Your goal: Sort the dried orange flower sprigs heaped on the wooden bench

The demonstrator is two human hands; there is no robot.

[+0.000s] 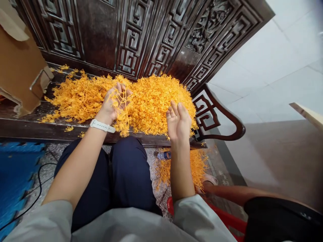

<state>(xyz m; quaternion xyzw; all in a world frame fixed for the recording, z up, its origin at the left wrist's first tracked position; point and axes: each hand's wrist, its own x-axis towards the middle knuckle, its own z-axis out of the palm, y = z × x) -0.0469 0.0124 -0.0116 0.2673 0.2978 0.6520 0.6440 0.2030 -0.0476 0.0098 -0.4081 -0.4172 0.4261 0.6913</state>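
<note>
My left hand [112,102], a pale band on its wrist, is turned palm up with fingers curled. It holds a small bunch of thin orange branching plastic pieces [121,101], and some hang below the palm. My right hand [178,121] is raised in front of the right part of the orange heap, its fingers loosely bent and nothing visible in them. Behind both hands, a big heap of small orange pieces [153,101] covers the dark wooden bench [83,132]. Further left, the pieces lie looser and stringier [78,97].
A torn cardboard box [22,64] stands at the bench's left end. The carved backrest [101,30] rises behind; a curved armrest [236,131] closes the right. More orange pieces [198,164] and a plastic bottle [164,155] are on the floor. Another person's leg [227,193] is at right.
</note>
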